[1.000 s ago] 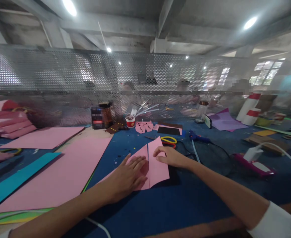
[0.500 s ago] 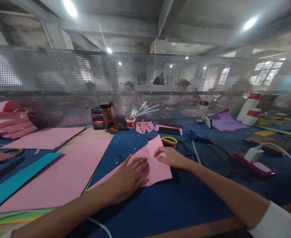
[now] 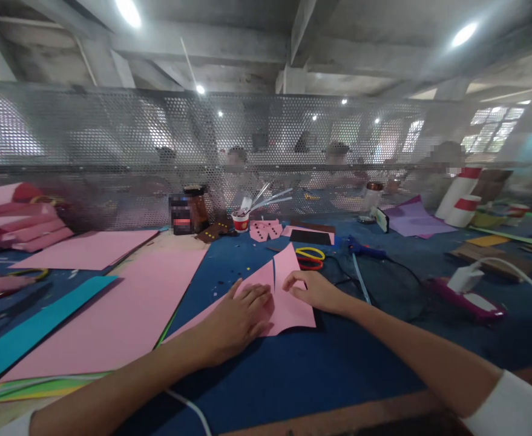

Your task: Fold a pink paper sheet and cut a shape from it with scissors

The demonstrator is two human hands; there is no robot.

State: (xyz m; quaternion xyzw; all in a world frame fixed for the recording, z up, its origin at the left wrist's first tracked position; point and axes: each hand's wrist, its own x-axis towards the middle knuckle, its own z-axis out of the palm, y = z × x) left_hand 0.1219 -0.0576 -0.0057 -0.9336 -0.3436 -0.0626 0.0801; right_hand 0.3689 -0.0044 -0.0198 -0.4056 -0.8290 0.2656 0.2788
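Observation:
A sheet of pink paper (image 3: 289, 315) lies on the blue table in front of me, with a dark slit running down from its top edge. My left hand (image 3: 243, 312) rests flat on the left part, fingers stretched out. On the right part, my right hand (image 3: 308, 289) has thumb and fingers curled together at the paper beside the slit, pinching it. The lower end of the slit is partly hidden by my left fingers. Just behind the sheet lie scissors with yellow and red handles (image 3: 310, 255).
Large pink sheets (image 3: 124, 309) and a teal strip (image 3: 43, 330) cover the left side. A blue glue gun (image 3: 366, 248) with its cord and a purple power strip (image 3: 468, 301) lie right. Behind stand a paper cup (image 3: 240, 223), jars and a perforated metal screen (image 3: 266, 139).
A slit has opened from the paper's top edge where a crease line was. The right part has shifted slightly away from the left part; my left hand stays nearly in place.

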